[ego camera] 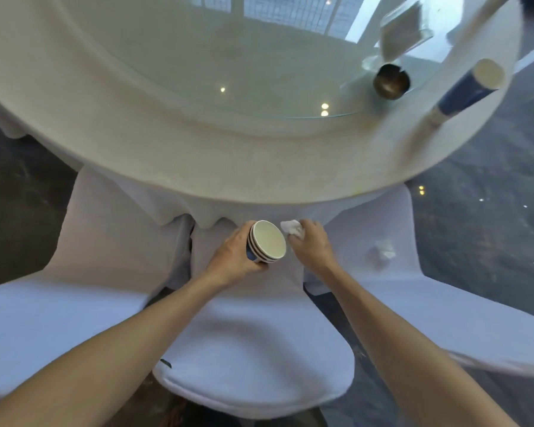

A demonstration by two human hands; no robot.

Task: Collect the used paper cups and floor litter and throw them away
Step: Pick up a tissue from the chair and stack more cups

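Left grip [235,252] holds stacked cups [267,245]; right grip [310,241] clutches tissue [292,228].

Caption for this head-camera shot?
Left hand holds nested paper cups; right hand clutches a crumpled tissue.

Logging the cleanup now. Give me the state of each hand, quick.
Left hand: closed around a stack of nested paper cups.
Right hand: closed on a crumpled white tissue.

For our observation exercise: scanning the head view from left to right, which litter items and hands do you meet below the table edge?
Left hand → stack of paper cups → crumpled tissue → right hand → second crumpled tissue lying on the right chair.
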